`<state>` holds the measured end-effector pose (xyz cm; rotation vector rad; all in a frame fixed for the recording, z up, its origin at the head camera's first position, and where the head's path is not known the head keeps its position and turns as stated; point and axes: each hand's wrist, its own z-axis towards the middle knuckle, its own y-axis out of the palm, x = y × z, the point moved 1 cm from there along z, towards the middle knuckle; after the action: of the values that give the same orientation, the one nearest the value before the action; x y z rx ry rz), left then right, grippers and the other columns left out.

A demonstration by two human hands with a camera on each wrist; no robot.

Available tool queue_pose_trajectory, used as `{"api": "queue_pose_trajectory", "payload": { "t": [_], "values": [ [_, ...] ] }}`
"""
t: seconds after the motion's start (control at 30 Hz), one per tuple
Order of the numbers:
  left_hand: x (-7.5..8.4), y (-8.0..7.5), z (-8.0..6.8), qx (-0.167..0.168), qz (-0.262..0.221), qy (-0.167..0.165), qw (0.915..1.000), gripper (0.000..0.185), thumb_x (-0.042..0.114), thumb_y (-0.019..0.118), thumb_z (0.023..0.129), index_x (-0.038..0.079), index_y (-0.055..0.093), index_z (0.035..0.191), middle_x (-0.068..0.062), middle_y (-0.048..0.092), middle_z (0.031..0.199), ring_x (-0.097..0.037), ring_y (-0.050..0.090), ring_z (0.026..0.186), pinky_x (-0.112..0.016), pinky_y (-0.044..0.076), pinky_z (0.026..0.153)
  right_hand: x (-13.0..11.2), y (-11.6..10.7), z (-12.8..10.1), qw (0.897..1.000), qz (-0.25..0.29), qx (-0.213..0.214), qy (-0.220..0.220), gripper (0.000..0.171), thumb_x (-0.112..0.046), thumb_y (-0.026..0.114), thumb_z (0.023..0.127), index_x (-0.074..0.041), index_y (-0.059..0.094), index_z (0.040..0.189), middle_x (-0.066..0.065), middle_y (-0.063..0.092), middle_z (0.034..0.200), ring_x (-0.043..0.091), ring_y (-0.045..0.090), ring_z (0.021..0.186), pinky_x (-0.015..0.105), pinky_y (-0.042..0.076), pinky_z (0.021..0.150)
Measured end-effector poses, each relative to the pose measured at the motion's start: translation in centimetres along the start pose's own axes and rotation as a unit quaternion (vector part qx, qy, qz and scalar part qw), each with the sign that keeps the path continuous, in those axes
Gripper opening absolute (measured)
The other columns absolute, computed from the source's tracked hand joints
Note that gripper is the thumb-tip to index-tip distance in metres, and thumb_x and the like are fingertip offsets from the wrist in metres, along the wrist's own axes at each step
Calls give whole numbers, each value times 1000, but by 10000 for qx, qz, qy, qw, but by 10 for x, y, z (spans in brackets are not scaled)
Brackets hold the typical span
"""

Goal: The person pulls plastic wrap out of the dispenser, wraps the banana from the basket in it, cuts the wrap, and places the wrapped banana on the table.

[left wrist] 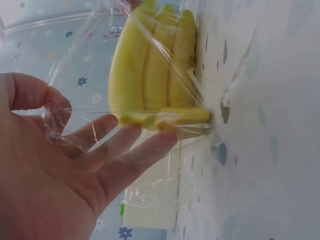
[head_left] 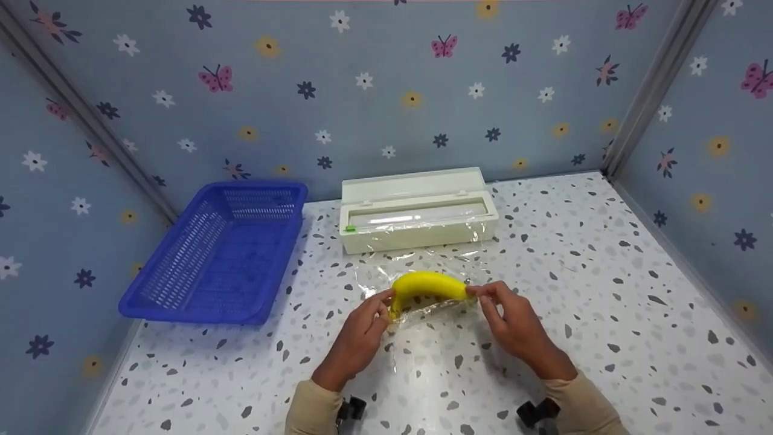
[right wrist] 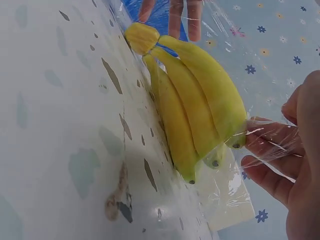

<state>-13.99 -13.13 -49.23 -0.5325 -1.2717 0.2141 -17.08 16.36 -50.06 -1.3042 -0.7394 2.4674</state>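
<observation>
A bunch of yellow bananas (head_left: pixel 430 283) lies on the table in front of me, with clear plastic wrap (head_left: pixel 416 314) drawn over its near side. In the left wrist view my left hand (left wrist: pixel 75 150) pinches the wrap between thumb and index finger, while its other fingers reach to the stem end. My right hand (right wrist: pixel 305 155) holds the wrap at the opposite end, fingertips right at the banana tips in the right wrist view. The film runs back to a white wrap dispenser box (head_left: pixel 423 238), whose lid stands raised over a roll (head_left: pixel 416 215).
A blue plastic basket (head_left: pixel 208 260) stands to the left of the box. A green slider (head_left: pixel 350 229) sits at the box's left front edge. Patterned blue wall panels (head_left: pixel 386 78) enclose the speckled table (head_left: pixel 580 272) at the back and both sides.
</observation>
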Motion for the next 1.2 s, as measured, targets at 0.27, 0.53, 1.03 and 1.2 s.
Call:
{"api": "queue_pose_trajectory", "payload": {
  "t": [0.27, 0.53, 1.03, 1.2],
  "values": [
    [3, -2, 9, -17, 448, -195, 9988, 19, 20, 33, 110, 11, 41, 95, -15, 57, 140, -14, 44, 59, -25, 33, 50, 0, 0, 8, 9985, -375, 210, 336, 11, -5, 53, 103, -11, 58, 110, -9, 71, 106, 14, 66, 97, 37, 52, 79],
    [-5, -2, 12, 355, 592, -189, 9974, 18, 25, 35, 111, 12, 42, 100, -16, 70, 105, -16, 53, 61, -29, 43, 53, 4, 8, 12, 9973, -258, 569, 384, 4, -9, 51, 105, -9, 55, 107, -7, 72, 97, 13, 68, 89, 37, 52, 75],
    [-16, 3, 33, 952, -644, -218, 9931, 16, 19, 46, 108, 6, 53, 102, -2, 67, 129, -23, 61, 118, -45, 51, 93, 13, 15, 15, 9880, 891, 846, 936, 10, -11, 51, 106, -3, 57, 107, -3, 71, 91, 16, 68, 88, 31, 53, 76],
    [-20, 10, 39, 1337, -839, -230, 9872, 16, 20, 47, 108, 6, 54, 103, -4, 70, 120, -23, 65, 108, -42, 55, 88, 14, 18, 16, 9792, 1169, 989, 1329, 12, -11, 51, 106, 0, 57, 108, 3, 70, 88, 19, 67, 85, 41, 54, 76]
  ]
}}
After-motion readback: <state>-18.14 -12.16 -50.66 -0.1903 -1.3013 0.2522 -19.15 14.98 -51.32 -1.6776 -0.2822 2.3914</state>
